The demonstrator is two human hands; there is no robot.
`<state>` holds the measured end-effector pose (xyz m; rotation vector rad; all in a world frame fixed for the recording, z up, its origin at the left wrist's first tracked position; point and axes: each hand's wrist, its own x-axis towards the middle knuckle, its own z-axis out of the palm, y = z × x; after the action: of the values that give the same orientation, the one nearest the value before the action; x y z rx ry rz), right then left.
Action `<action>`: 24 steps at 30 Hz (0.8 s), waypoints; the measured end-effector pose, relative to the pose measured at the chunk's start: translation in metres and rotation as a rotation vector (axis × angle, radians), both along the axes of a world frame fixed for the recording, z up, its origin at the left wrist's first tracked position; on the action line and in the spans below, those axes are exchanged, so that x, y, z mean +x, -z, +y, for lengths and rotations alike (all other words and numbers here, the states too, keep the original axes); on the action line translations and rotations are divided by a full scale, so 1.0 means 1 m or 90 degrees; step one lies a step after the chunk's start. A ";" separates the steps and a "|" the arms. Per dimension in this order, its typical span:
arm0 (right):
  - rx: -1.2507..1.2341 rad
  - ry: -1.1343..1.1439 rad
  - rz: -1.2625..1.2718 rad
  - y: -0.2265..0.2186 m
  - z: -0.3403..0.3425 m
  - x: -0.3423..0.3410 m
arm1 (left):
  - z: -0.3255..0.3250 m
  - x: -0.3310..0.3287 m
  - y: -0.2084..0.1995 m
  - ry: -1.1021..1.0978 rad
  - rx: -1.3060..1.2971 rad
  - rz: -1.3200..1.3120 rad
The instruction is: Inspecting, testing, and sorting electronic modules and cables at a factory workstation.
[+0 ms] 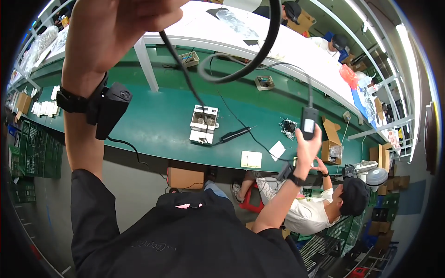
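Raised close to the camera at the upper left, my left hand (118,32) has its fingers closed, and a black cable (183,69) runs out from under them. Part of the grip lies beyond the picture's top edge. A large loop of cable hangs to its right and leads to a black power adapter (309,114) with a pale label. My right hand (307,150) grips that adapter above the right part of the bench. Below and between my hands, a white box-shaped device (204,124) with an open top stands on the bench. Beside it lies a slim black corded tool (235,134).
The green bench (160,134) spans the view. On its right are a pile of small dark parts (288,127), a white paper (277,150), a white square plate (251,159) and an open cardboard box (332,150). A co-worker (320,204) sits close at right.
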<state>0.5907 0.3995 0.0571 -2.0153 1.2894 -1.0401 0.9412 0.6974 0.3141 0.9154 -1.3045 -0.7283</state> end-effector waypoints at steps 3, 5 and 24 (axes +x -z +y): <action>-0.132 -0.007 -0.181 -0.052 0.030 -0.008 | 0.000 0.002 -0.029 0.020 0.002 -0.084; -0.366 0.022 -0.191 -0.100 0.046 -0.015 | -0.062 0.027 -0.021 0.329 -0.092 -0.051; -0.940 -0.031 -0.234 -0.535 -0.028 0.158 | -0.118 0.046 -0.255 0.747 -0.314 -0.297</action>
<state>0.7490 0.3713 0.5925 -2.4343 0.1016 -2.6297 0.9869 0.5796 0.5689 -0.2005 -2.3285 -1.0101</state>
